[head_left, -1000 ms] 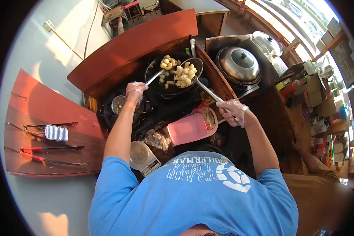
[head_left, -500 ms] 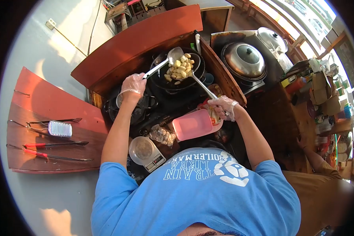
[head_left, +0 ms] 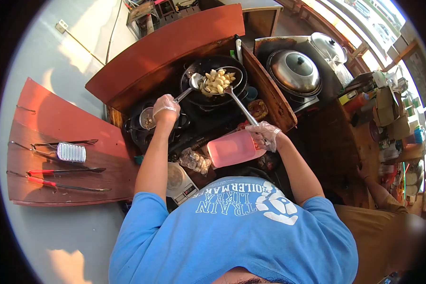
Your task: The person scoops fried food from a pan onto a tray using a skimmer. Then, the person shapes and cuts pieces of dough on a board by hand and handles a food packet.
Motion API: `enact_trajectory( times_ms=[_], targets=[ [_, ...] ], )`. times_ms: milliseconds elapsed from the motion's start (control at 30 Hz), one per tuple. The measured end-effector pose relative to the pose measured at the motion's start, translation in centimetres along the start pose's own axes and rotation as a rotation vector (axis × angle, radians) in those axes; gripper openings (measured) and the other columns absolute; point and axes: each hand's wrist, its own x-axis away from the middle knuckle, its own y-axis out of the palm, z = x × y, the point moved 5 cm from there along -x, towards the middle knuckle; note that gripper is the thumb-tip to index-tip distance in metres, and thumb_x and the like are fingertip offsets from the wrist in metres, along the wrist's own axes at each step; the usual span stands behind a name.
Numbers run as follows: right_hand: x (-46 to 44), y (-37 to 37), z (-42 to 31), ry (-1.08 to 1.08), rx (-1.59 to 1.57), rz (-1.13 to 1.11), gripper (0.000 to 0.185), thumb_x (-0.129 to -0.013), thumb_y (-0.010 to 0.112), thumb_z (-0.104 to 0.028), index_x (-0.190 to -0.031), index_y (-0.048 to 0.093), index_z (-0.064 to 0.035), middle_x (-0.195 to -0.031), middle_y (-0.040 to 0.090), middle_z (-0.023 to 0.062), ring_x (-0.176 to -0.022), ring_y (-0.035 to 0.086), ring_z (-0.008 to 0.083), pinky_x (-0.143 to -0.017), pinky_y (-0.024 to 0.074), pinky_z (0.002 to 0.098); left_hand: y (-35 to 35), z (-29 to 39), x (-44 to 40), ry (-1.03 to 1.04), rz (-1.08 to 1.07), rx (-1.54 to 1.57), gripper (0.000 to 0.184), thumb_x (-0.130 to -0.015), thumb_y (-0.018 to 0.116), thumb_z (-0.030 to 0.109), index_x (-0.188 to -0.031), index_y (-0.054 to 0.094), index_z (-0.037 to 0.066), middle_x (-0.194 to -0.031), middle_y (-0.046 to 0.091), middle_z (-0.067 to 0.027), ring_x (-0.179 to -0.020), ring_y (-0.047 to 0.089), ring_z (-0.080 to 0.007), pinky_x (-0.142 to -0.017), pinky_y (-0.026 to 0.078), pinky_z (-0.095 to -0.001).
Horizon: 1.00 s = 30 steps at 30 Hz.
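Both hands wear clear plastic gloves. My left hand is wrapped round the handle of a metal ladle, whose bowl is at the left edge of the food. A long-handled strainer is gripped by my right hand. Several pale yellow food pieces lie in the strainer's basket, over a black wok. Beside my right hand sits a pink container. A small pot with bits of food is near my left wrist.
A lidded pan stands right of the wooden partition. Near my body are a scale and a bag. Tongs and a grater lie on the red panel at left. A co-worker's arm is at right.
The ladle has come down from over the strainer to its left side. My left hand has moved slightly right and down, my right hand slightly down. The food now sits gathered in the strainer.
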Motion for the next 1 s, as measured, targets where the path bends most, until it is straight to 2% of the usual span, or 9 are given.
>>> enact_trajectory(
  times_ms=[100,200,300,367,433,567,700,800,1000],
  targets=[
    [-1.1,0.8,1.0,-0.033,-0.05,-0.001,0.026,-0.086,0.073,-0.021,-0.072,0.053,-0.0144,-0.051,0.042,-0.0064,-0.037,0.038,0.0058,-0.033,0.03,0.0215,0.1,0.4,1.3,0.012,0.019,0.006,0.023,-0.085,0.064,0.027,-0.089,0.072,0.005,-0.093,0.07,-0.0174,-0.092,0.067,-0.0358,-0.082,0.054,-0.0451],
    [-1.1,2.8,1.3,-0.053,-0.04,-0.002,0.027,-0.086,0.073,-0.021,-0.071,0.052,-0.013,-0.052,0.047,-0.0033,-0.038,0.044,0.0087,-0.034,0.0346,0.0233,-2.2,4.0,4.4,0.298,0.468,-0.014,0.026,-0.085,0.066,0.034,-0.082,0.072,0.009,-0.079,0.065,-0.0124,-0.086,0.062,-0.0321,-0.078,0.05,-0.0419],
    [-2.0,4.6,2.0,-0.071,0.004,-0.007,0.027,-0.086,0.072,-0.022,-0.071,0.052,-0.0115,-0.053,0.052,0.0003,-0.04,0.051,0.0127,-0.036,0.0391,0.027,2.0,8.5,7.9,0.188,-0.024,0.508,0.042,-0.085,0.067,0.045,-0.081,0.072,0.003,-0.079,0.069,-0.018,-0.075,0.067,-0.0299,-0.072,0.052,-0.0426],
    [-2.2,6.1,2.2,-0.104,0.057,-0.014,0.026,-0.085,0.072,-0.023,-0.071,0.054,-0.0107,-0.054,0.053,0.0014,-0.042,0.052,0.0145,-0.039,0.0415,0.0294,9.6,11.0,9.5,-0.02,-0.619,1.205,0.029,-0.088,0.07,0.026,-0.098,0.066,0.0,-0.084,0.069,-0.0119,-0.073,0.066,-0.0207,-0.07,0.054,-0.0345],
    [-2.6,7.3,2.6,-0.123,0.05,-0.008,0.023,-0.086,0.069,-0.023,-0.074,0.057,-0.009,-0.057,0.055,0.0031,-0.045,0.054,0.0159,-0.041,0.0426,0.0307,10.4,12.7,10.9,-0.238,-0.678,1.727,0.035,-0.086,0.069,0.01,-0.116,0.054,-0.001,-0.088,0.065,-0.0094,-0.073,0.065,-0.0185,-0.067,0.055,-0.0319],
    [-4.3,7.6,3.7,-0.276,0.143,-0.115,0.027,-0.088,0.068,-0.032,-0.083,0.06,-0.0065,-0.062,0.057,0.0047,-0.05,0.058,0.0174,-0.044,0.0457,0.0307,10.9,11.4,10.1,-0.245,-0.675,1.858,0.038,-0.086,0.066,0.001,-0.12,0.049,0.002,-0.081,0.058,-0.0055,-0.063,0.058,-0.013,-0.056,0.051,-0.0283],
    [-3.2,7.2,5.3,-0.132,0.534,-0.299,0.033,-0.089,0.067,-0.036,-0.097,0.066,-0.0039,-0.072,0.063,0.0075,-0.059,0.064,0.0197,-0.05,0.0532,0.0319,11.1,7.4,9.9,-0.163,-0.682,1.92,0.029,-0.094,0.061,0.012,-0.121,0.05,0.008,-0.078,0.051,0.0003,-0.058,0.048,-0.0073,-0.047,0.038,-0.0218],
    [-4.4,3.7,6.8,-0.413,0.741,-0.409,0.034,-0.09,0.066,-0.036,-0.096,0.067,-0.0033,-0.075,0.065,0.011,-0.064,0.066,0.0213,-0.046,0.0524,0.033,12.2,4.6,10.5,-0.233,-0.629,1.76,0.03,-0.098,0.059,0.021,-0.124,0.051,0.009,-0.077,0.051,0.0022,-0.053,0.045,-0.0057,-0.043,0.036,-0.0212],
    [-7.7,-8.6,12.1,0.149,0.578,0.308,0.033,-0.088,0.06,-0.03,-0.099,0.071,-0.0008,-0.093,0.07,0.0211,-0.081,0.07,0.0296,-0.069,0.0573,0.0409,11.9,2.9,10.6,-0.223,-0.613,1.697,0.018,-0.098,0.056,0.019,-0.114,0.055,0.01,-0.074,0.05,0.0026,-0.052,0.044,-0.0047,-0.041,0.035,-0.0197]
  ],
)
